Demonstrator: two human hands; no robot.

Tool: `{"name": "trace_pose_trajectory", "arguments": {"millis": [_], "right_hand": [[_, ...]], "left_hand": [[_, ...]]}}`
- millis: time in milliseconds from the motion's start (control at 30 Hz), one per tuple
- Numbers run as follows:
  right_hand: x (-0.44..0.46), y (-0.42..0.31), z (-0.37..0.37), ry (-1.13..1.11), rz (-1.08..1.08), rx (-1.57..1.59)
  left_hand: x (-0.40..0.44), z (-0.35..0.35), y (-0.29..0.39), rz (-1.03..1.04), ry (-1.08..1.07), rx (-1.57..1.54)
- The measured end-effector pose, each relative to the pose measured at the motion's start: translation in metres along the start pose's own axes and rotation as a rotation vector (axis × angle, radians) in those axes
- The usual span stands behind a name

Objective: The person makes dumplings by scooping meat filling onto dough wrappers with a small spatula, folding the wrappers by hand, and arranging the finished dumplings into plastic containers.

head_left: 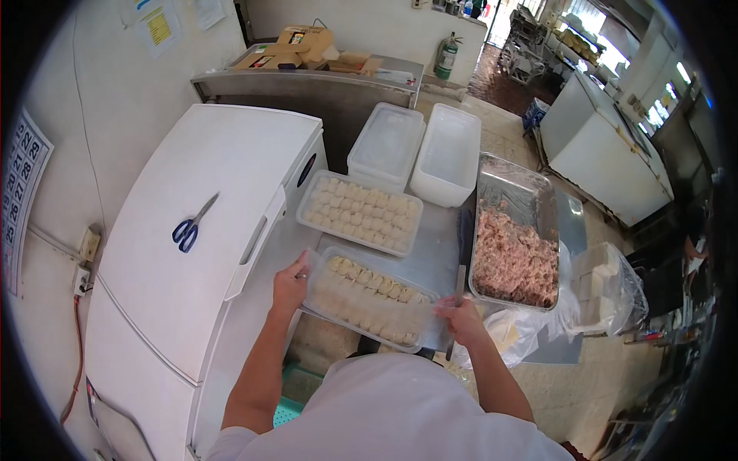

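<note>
Head view — both hands (290,287) holding translucent sheet (360,310), dumplings (370,280) partly beneath

We see blue-handled scissors (196,221) on a white appliance (154,276), a calendar (25,184) on the wall (146,92), cardboard boxes (304,43) on a counter (307,81), and a green fire extinguisher (446,60).

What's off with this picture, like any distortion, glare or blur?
Head view: strong fisheye curve, with dark corners and the white appliance bowed; head view: daylight openings upper right washed out, and glints on the metal tray; head view: far-right edge smeared and dim; head view: the translucent sheet hazes some of the dumplings.
</note>
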State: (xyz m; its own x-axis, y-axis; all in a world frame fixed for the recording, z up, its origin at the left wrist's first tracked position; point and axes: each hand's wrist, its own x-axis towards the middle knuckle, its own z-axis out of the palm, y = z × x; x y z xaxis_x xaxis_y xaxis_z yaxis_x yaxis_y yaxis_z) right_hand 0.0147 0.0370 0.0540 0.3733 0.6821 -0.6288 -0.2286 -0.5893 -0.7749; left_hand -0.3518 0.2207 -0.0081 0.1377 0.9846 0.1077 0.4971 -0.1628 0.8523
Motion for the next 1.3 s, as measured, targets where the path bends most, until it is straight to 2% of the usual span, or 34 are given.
{"name": "trace_pose_trajectory", "arguments": {"millis": [67,167,267,467,567,667,767,867,967,1067,1167,1300], "right_hand": [[0.007,0.015,-0.008,-0.078,0.065,0.107],[0.012,0.029,-0.010,-0.047,0.067,0.248],[0.009,0.026,0.000,0.129,0.041,0.245],[0.018,0.052,0.004,0.239,-0.212,0.009],[0.039,0.085,-0.006,0.319,-0.348,-0.230],[0.033,0.083,-0.006,0.344,-0.307,-0.276],[0.024,0.082,-0.001,0.343,-0.323,-0.236],[0.001,0.064,0.007,0.324,-0.342,-0.246],[0.006,0.074,0.005,0.337,-0.386,-0.255],[0.003,0.073,0.010,0.390,-0.416,-0.256],[-0.002,0.072,0.012,0.405,-0.406,-0.283],[-0.003,0.069,0.015,0.398,-0.375,-0.261]], "left_hand": [[0.000,0.000,0.004,0.048,-0.011,-0.017],[0.000,-0.007,0.014,-0.007,-0.010,0.062],[0.001,-0.001,0.003,-0.085,0.094,0.133],[0.005,0.001,-0.008,-0.046,0.051,0.206],[0.007,-0.006,0.038,-0.174,-0.010,0.228],[0.014,-0.002,0.034,-0.112,0.031,0.158],[0.014,0.012,0.005,0.055,0.145,0.082],[0.013,0.010,0.001,0.125,0.115,0.156],[0.011,-0.003,0.047,-0.141,-0.017,0.498],[-0.001,0.001,0.068,0.273,0.350,0.460],[-0.032,0.015,0.084,0.405,0.148,0.374],[-0.053,0.044,0.110,0.528,0.097,0.360]]}}
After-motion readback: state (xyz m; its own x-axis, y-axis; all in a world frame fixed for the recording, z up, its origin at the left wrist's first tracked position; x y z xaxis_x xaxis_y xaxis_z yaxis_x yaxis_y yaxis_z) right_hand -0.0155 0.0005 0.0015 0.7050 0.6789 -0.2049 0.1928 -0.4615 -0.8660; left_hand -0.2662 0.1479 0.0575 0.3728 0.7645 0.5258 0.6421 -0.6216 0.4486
